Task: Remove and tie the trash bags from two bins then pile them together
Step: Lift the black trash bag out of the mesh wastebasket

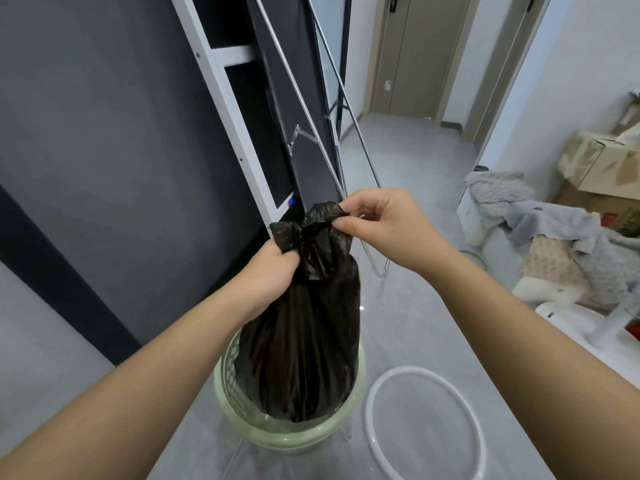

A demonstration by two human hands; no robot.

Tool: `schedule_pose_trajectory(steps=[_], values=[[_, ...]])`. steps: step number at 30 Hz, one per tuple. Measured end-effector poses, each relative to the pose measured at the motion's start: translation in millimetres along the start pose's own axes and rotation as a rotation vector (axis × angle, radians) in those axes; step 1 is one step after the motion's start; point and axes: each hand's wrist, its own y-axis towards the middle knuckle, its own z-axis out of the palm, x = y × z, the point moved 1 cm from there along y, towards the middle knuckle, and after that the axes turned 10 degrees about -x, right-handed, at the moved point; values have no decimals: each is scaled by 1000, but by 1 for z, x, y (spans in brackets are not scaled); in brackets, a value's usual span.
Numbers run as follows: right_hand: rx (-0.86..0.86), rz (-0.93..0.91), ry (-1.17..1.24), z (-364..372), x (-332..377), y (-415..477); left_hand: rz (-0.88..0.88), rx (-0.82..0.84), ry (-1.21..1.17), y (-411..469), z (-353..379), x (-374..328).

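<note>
A black trash bag (301, 348) hangs lifted out of a pale green perforated bin (287, 431), its bottom still inside the bin's rim. My left hand (270, 271) grips the bunched neck of the bag from the left. My right hand (384, 225) pinches the twisted top of the neck from the right. A white ring (372, 403), which looks like the bin's rim hoop, lies on the grey floor to the right of the bin. A second bin is not in view.
A dark wall panel with a white frame (221, 98) and a folded metal drying rack (332, 140) stand behind the bin. Blankets (554, 230), cardboard boxes (602, 161) and white furniture crowd the right side. A corridor with doors (415, 53) runs ahead.
</note>
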Motion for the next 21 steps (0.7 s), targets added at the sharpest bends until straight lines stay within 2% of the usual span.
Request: schedule_pose_trajectory(steps=[4,7,9,11,16,19,21], values=[[-25,18,18,-2,0,2,-3,59,-105,-7,2,-3],[-30,21,21,-3,-1,1,122,136,72,-11,2,-1],[-6,12,13,1,1,-1,152,23,227,-8,8,4],[16,4,14,4,1,-2,73,-108,242,-3,13,7],[15,106,107,-7,-15,-6,-66,-175,-46,-2,9,8],[-26,287,101,-8,-40,-8,-122,-193,-216,-4,3,3],[20,426,42,-5,-55,-11,-142,-175,-263,-4,2,-2]])
